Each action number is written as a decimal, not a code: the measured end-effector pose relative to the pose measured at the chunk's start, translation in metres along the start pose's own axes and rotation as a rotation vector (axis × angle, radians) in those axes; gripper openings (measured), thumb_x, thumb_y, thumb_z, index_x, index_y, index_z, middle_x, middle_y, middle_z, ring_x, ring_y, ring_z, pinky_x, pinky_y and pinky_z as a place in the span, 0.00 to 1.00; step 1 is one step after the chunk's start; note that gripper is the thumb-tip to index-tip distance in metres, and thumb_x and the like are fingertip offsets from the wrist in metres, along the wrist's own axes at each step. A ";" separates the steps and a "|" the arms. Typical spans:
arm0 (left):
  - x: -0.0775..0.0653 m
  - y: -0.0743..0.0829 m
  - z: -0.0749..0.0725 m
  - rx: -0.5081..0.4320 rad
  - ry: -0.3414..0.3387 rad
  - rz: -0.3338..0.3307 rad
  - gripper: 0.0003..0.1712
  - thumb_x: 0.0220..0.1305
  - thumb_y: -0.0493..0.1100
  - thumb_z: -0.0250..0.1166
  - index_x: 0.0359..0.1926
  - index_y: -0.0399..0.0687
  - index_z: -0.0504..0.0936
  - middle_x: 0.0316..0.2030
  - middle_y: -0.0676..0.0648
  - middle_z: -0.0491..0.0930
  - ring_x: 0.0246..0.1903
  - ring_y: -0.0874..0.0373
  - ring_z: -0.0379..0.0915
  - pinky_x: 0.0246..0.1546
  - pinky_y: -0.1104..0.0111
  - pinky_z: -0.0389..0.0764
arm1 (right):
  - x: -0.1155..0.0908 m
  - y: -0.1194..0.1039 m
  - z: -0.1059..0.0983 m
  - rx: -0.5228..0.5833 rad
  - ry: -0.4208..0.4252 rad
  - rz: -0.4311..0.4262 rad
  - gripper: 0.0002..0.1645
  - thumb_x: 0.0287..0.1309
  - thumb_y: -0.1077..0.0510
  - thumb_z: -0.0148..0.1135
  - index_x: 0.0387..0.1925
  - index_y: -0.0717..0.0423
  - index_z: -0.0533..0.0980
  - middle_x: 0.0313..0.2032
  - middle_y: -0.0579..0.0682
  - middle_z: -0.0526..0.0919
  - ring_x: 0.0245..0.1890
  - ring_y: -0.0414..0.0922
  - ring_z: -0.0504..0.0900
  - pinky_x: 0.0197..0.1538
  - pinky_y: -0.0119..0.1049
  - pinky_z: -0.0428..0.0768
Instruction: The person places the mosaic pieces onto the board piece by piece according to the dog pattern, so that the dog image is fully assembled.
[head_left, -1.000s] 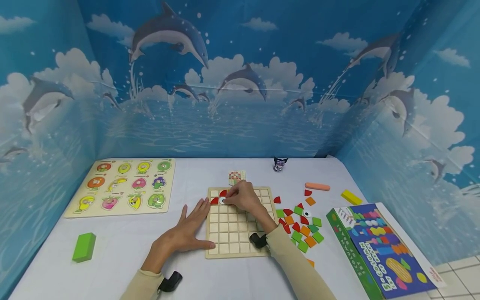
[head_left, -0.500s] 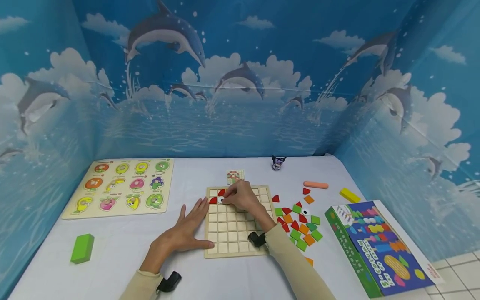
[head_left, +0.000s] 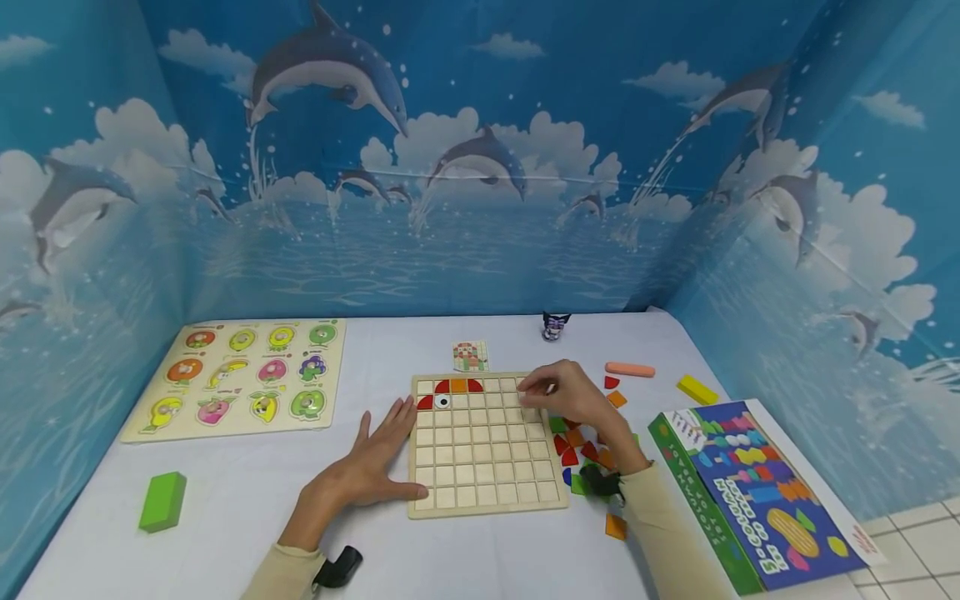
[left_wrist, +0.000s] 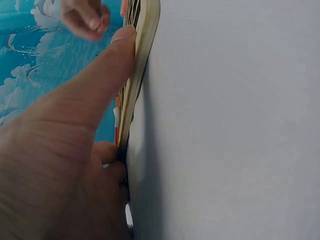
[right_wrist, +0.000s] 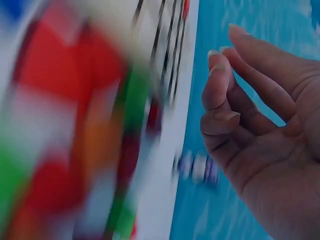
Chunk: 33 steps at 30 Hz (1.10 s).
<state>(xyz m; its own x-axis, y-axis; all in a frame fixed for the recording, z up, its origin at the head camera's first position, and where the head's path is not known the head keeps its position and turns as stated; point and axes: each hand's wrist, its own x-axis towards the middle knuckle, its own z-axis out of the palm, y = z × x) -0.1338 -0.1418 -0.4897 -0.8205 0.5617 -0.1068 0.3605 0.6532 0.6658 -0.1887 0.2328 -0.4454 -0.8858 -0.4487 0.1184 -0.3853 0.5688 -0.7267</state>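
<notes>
Right hand (head_left: 576, 397) moved rightward from eye tile (head_left: 442, 402), loosely bent fingers (right_wrist: 216, 92) empty, left hand (head_left: 367, 465) spread against board (head_left: 487, 456)

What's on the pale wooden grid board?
Three red curved pieces, an orange square, a white black-dotted piece. Right hand hides the board's upper right corner; left hand, bits of its left side.

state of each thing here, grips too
Grid board: flat, partly filled, five pieces visible in it
Left grip: fingers outstretched, touching the grid board
Right grip: fingers bent, no piece visible in it
Loose pieces: scattered, partly hidden
Pattern card: lying flat
Fruit puzzle board: lying flat
Game box: lying cover up, looks closed
Figurine: upright
Coral stick: lying flat
Green block: lying flat
Yellow block: lying flat
Dolphin backdrop: hanging
</notes>
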 end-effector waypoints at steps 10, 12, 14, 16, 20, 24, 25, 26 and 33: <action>-0.001 0.003 -0.001 0.003 0.001 -0.012 0.76 0.55 0.61 0.84 0.87 0.41 0.44 0.87 0.42 0.39 0.87 0.45 0.27 0.81 0.37 0.19 | -0.051 0.043 -0.042 -0.157 0.172 0.462 0.12 0.61 0.63 0.80 0.44 0.65 0.89 0.35 0.53 0.89 0.34 0.48 0.80 0.40 0.34 0.84; -0.001 0.003 -0.001 0.004 -0.001 -0.013 0.76 0.55 0.61 0.84 0.87 0.41 0.43 0.87 0.42 0.39 0.87 0.45 0.27 0.81 0.38 0.19 | -0.052 0.048 -0.043 -0.160 0.188 0.485 0.12 0.59 0.64 0.80 0.44 0.66 0.89 0.35 0.54 0.89 0.33 0.48 0.80 0.40 0.32 0.83; -0.001 0.002 -0.001 0.003 0.000 -0.014 0.76 0.55 0.61 0.84 0.87 0.41 0.43 0.87 0.42 0.39 0.87 0.45 0.27 0.81 0.38 0.19 | -0.053 0.049 -0.043 -0.162 0.193 0.508 0.12 0.59 0.64 0.81 0.43 0.66 0.89 0.34 0.54 0.88 0.34 0.49 0.79 0.39 0.32 0.82; -0.002 0.002 -0.001 0.001 0.001 -0.013 0.76 0.56 0.61 0.84 0.87 0.41 0.43 0.87 0.42 0.39 0.87 0.45 0.27 0.81 0.38 0.19 | -0.053 0.050 -0.043 -0.164 0.191 0.525 0.11 0.59 0.64 0.81 0.42 0.65 0.89 0.34 0.54 0.87 0.35 0.50 0.79 0.39 0.33 0.82; -0.001 0.002 -0.001 -0.004 -0.001 -0.006 0.76 0.56 0.61 0.84 0.87 0.41 0.43 0.87 0.42 0.39 0.87 0.44 0.28 0.81 0.38 0.19 | -0.053 0.050 -0.044 -0.170 0.183 0.555 0.10 0.59 0.64 0.80 0.42 0.65 0.90 0.34 0.54 0.87 0.36 0.50 0.79 0.40 0.35 0.82; -0.002 0.002 0.000 0.001 0.002 -0.002 0.76 0.55 0.61 0.84 0.87 0.40 0.43 0.87 0.41 0.39 0.87 0.43 0.28 0.81 0.38 0.20 | -0.054 0.051 -0.045 -0.171 0.179 0.552 0.11 0.59 0.65 0.80 0.42 0.66 0.89 0.33 0.54 0.86 0.35 0.50 0.78 0.39 0.36 0.81; -0.002 0.002 0.000 0.003 0.002 -0.003 0.76 0.55 0.61 0.84 0.87 0.41 0.43 0.87 0.41 0.39 0.87 0.43 0.28 0.81 0.38 0.20 | -0.054 0.052 -0.045 -0.168 0.176 0.548 0.11 0.59 0.65 0.80 0.42 0.66 0.89 0.33 0.53 0.86 0.35 0.49 0.78 0.39 0.36 0.81; -0.002 0.002 0.000 0.006 0.004 -0.004 0.76 0.55 0.61 0.84 0.87 0.41 0.43 0.87 0.41 0.39 0.87 0.44 0.29 0.81 0.38 0.20 | -0.054 0.052 -0.044 -0.166 0.174 0.547 0.11 0.59 0.65 0.81 0.42 0.66 0.89 0.32 0.53 0.86 0.34 0.49 0.78 0.39 0.36 0.81; 0.000 0.001 0.000 0.006 0.003 -0.008 0.76 0.55 0.61 0.84 0.87 0.40 0.43 0.87 0.42 0.39 0.87 0.45 0.28 0.81 0.38 0.19 | -0.054 0.051 -0.044 -0.132 0.155 0.572 0.10 0.59 0.64 0.80 0.40 0.65 0.88 0.33 0.53 0.85 0.35 0.49 0.77 0.39 0.36 0.80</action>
<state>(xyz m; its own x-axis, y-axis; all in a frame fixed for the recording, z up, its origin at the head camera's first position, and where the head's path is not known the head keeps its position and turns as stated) -0.1335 -0.1415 -0.4895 -0.8247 0.5547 -0.1102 0.3565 0.6611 0.6602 -0.1718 0.3162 -0.4590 -0.9853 0.0539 -0.1619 0.1434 0.7755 -0.6148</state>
